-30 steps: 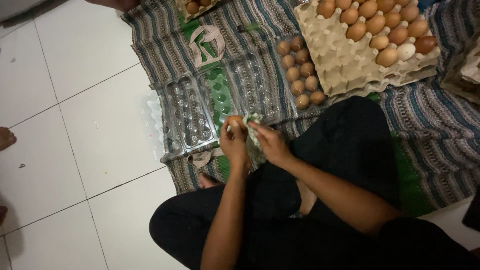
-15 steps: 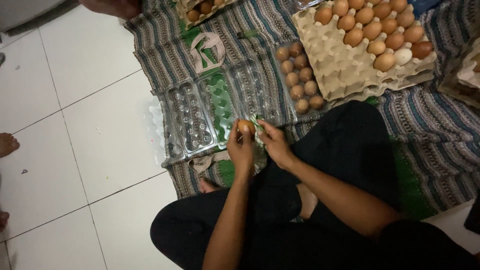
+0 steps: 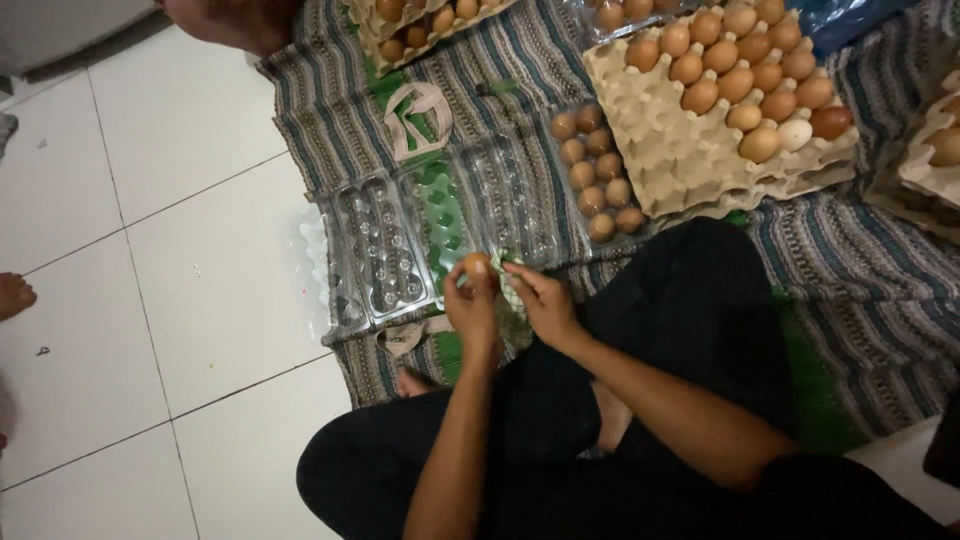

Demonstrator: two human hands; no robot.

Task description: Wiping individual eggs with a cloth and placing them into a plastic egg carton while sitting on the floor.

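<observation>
My left hand (image 3: 472, 305) holds a brown egg (image 3: 477, 264) at its fingertips, just above my lap. My right hand (image 3: 541, 298) presses a small crumpled cloth (image 3: 512, 297) against the egg's side. Both hands hover over the near edge of the striped mat (image 3: 860, 270), right in front of the clear plastic egg cartons (image 3: 385, 250), which lie open with nothing in their cups. A further clear carton (image 3: 596, 172) holds several brown eggs.
A cardboard egg tray (image 3: 690, 160) with several brown eggs sits at the back right, another tray (image 3: 420, 25) at the top and one (image 3: 935, 150) at the right edge. White floor tiles (image 3: 150, 250) lie to the left. Another person's foot (image 3: 15, 296) shows at the left edge.
The view has shifted a little, so the mat and trays sit higher in frame. My hands still hold the egg and cloth together, now slightly to the right.
</observation>
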